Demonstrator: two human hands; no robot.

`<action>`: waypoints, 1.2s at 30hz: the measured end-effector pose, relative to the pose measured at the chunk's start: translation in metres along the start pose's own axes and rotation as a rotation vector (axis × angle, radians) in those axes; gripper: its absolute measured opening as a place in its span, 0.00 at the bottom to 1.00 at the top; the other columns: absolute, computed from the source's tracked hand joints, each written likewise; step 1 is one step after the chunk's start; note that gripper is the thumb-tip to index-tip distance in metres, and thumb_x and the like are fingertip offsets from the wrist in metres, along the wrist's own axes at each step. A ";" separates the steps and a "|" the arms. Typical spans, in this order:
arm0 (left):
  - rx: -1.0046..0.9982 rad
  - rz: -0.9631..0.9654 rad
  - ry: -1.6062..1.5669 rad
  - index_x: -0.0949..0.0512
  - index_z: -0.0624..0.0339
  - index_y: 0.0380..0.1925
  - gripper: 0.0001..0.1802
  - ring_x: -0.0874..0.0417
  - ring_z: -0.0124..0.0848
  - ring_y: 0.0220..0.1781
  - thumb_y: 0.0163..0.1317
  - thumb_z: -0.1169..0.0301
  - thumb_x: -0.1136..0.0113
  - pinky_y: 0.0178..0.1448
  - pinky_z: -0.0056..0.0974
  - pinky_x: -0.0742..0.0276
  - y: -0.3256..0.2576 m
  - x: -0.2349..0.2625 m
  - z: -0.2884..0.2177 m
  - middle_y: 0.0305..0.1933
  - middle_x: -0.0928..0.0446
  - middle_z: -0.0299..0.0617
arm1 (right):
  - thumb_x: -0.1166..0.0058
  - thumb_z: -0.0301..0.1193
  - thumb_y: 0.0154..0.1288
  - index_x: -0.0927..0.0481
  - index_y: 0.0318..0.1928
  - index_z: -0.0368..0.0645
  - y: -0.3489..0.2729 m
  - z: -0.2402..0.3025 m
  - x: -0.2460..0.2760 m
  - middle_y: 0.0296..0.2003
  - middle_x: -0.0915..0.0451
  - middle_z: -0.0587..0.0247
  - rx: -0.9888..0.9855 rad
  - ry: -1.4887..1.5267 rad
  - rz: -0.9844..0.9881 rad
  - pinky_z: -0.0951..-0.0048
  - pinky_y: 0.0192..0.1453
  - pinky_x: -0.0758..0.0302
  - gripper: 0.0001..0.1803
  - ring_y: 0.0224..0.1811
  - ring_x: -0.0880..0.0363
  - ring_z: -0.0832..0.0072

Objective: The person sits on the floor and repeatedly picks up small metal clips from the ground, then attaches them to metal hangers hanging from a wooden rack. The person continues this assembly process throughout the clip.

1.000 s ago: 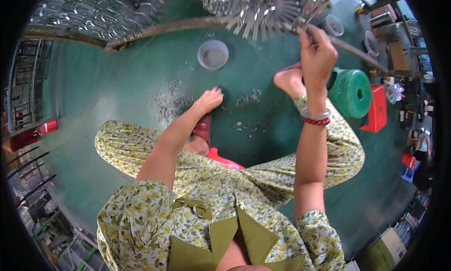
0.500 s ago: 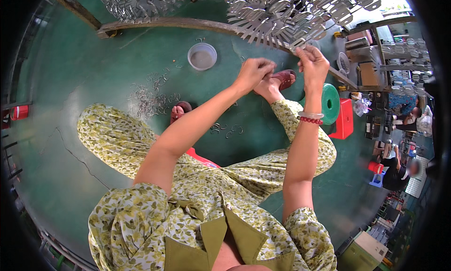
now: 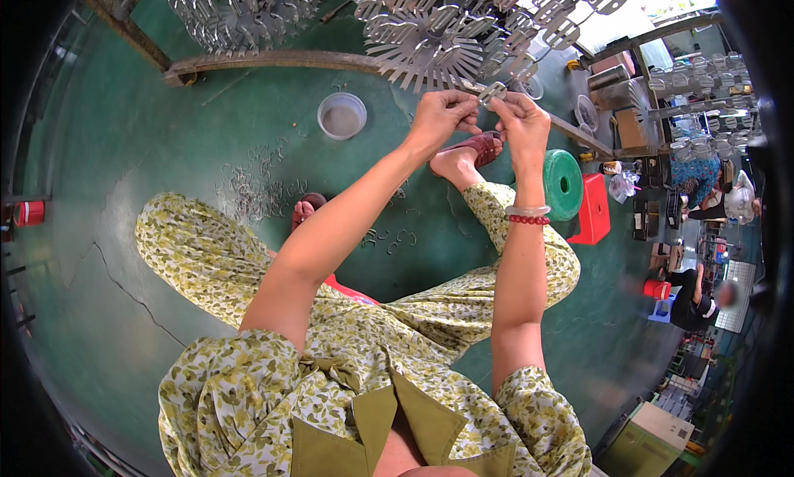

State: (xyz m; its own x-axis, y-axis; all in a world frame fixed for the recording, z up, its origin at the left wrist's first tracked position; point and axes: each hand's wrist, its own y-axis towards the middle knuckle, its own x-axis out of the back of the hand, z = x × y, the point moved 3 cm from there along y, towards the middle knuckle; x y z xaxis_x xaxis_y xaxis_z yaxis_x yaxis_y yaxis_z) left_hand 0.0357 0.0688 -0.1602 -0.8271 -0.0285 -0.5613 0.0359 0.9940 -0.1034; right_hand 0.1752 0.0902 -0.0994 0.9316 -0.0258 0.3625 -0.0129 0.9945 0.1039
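Note:
My right hand [image 3: 523,120] pinches a small shiny metal plate with oval slots [image 3: 493,93] at the lower edge of a hanging cluster of similar metal pieces [image 3: 430,43]. Close on its left is my left hand [image 3: 445,117], its fingertips pressed together beside the plate. Whatever lies between those left fingertips is too small to make out. Both forearms reach forward over my lap, and the two hands are nearly touching.
A wooden beam [image 3: 289,59] crosses the front. On the green floor stand a whitish bowl [image 3: 341,116], scattered curved metal bits [image 3: 252,188], a green round stool [image 3: 561,184] and a red stool [image 3: 592,211]. A second metal cluster [image 3: 244,14] hangs far left. People sit at the far right.
My right hand has moved left toward my left hand, and the slotted plate now sits close to the left fingertips. The hanging cluster appears shifted left and turned.

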 end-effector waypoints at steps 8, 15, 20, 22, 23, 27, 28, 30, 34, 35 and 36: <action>-0.009 -0.014 0.067 0.21 0.74 0.41 0.12 0.20 0.26 0.31 0.65 0.72 0.41 0.36 0.32 0.14 0.004 0.007 0.006 0.32 0.22 0.41 | 0.37 0.23 0.58 0.18 0.38 0.33 -0.005 0.001 -0.001 0.26 0.17 0.64 0.010 -0.024 0.015 0.85 0.17 0.37 0.08 0.17 0.32 0.88; 0.019 0.093 0.185 0.21 0.71 0.43 0.12 0.19 0.27 0.30 0.66 0.71 0.42 0.36 0.30 0.17 -0.002 0.008 0.009 0.33 0.21 0.41 | 0.38 0.22 0.58 0.18 0.39 0.34 -0.005 -0.007 0.008 0.27 0.17 0.65 -0.003 0.036 0.039 0.85 0.18 0.36 0.08 0.18 0.30 0.87; -0.018 0.096 0.336 0.20 0.70 0.43 0.12 0.18 0.26 0.29 0.65 0.71 0.41 0.36 0.30 0.19 -0.001 0.007 0.021 0.33 0.20 0.41 | 0.36 0.27 0.56 0.16 0.35 0.34 -0.008 -0.002 0.009 0.24 0.18 0.64 0.207 -0.241 0.062 0.82 0.22 0.31 0.08 0.19 0.27 0.85; -0.018 0.080 0.377 0.20 0.70 0.43 0.12 0.18 0.26 0.29 0.65 0.71 0.41 0.36 0.30 0.19 0.000 0.005 0.021 0.33 0.20 0.40 | 0.35 0.29 0.55 0.16 0.31 0.33 -0.011 0.020 0.008 0.22 0.18 0.62 0.317 -0.506 0.091 0.80 0.24 0.28 0.09 0.20 0.25 0.83; -0.011 0.087 0.320 0.21 0.70 0.43 0.13 0.18 0.26 0.31 0.65 0.70 0.41 0.37 0.30 0.19 0.002 0.007 0.024 0.34 0.20 0.41 | 0.35 0.29 0.54 0.17 0.30 0.32 -0.007 0.018 0.008 0.21 0.18 0.61 0.253 -0.504 0.129 0.79 0.26 0.27 0.10 0.20 0.24 0.82; 0.171 0.061 0.062 0.21 0.68 0.45 0.15 0.19 0.29 0.42 0.64 0.67 0.39 0.43 0.34 0.17 0.005 0.011 0.041 0.42 0.21 0.41 | 0.36 0.29 0.52 0.18 0.27 0.31 0.011 0.024 0.014 0.20 0.18 0.58 0.088 -0.560 0.206 0.75 0.29 0.23 0.11 0.21 0.20 0.78; 0.253 0.036 -0.009 0.21 0.67 0.45 0.16 0.20 0.30 0.46 0.64 0.67 0.39 0.46 0.37 0.17 0.004 0.014 0.043 0.44 0.21 0.42 | 0.36 0.29 0.52 0.18 0.26 0.31 0.015 0.028 0.014 0.20 0.18 0.58 0.072 -0.586 0.211 0.74 0.30 0.23 0.11 0.22 0.19 0.77; 0.253 -0.017 -0.225 0.22 0.65 0.46 0.17 0.23 0.34 0.52 0.63 0.65 0.37 0.53 0.43 0.20 0.011 0.030 0.054 0.47 0.22 0.42 | 0.35 0.29 0.52 0.18 0.27 0.31 0.029 0.022 0.012 0.20 0.18 0.57 0.112 -0.678 0.179 0.74 0.30 0.23 0.11 0.22 0.18 0.76; 0.162 -0.001 -0.541 0.23 0.63 0.48 0.19 0.26 0.39 0.58 0.61 0.64 0.35 0.63 0.52 0.28 0.029 0.045 0.054 0.51 0.22 0.44 | 0.35 0.28 0.51 0.18 0.26 0.30 0.045 0.020 0.003 0.21 0.17 0.56 0.095 -0.668 0.166 0.74 0.30 0.22 0.11 0.24 0.16 0.75; 0.150 0.053 -0.556 0.25 0.63 0.49 0.19 0.26 0.41 0.60 0.62 0.64 0.37 0.64 0.51 0.28 0.035 0.046 0.057 0.54 0.23 0.45 | 0.35 0.27 0.50 0.18 0.26 0.31 0.049 0.014 0.002 0.21 0.17 0.56 0.044 -0.606 0.165 0.73 0.30 0.22 0.10 0.24 0.16 0.75; 0.151 0.065 -0.565 0.25 0.64 0.50 0.19 0.26 0.41 0.60 0.63 0.64 0.38 0.64 0.50 0.28 0.039 0.043 0.053 0.54 0.23 0.46 | 0.34 0.27 0.50 0.17 0.26 0.31 0.052 0.014 0.002 0.21 0.17 0.56 0.036 -0.622 0.159 0.73 0.30 0.22 0.09 0.24 0.16 0.74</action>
State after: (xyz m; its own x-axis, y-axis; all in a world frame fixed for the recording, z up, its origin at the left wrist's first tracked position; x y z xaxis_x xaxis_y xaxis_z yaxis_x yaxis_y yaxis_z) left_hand 0.0309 0.1008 -0.2317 -0.3953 -0.0614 -0.9165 0.1903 0.9706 -0.1471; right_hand 0.1712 0.1405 -0.0806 0.5327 0.0568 0.8444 -0.1560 0.9872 0.0319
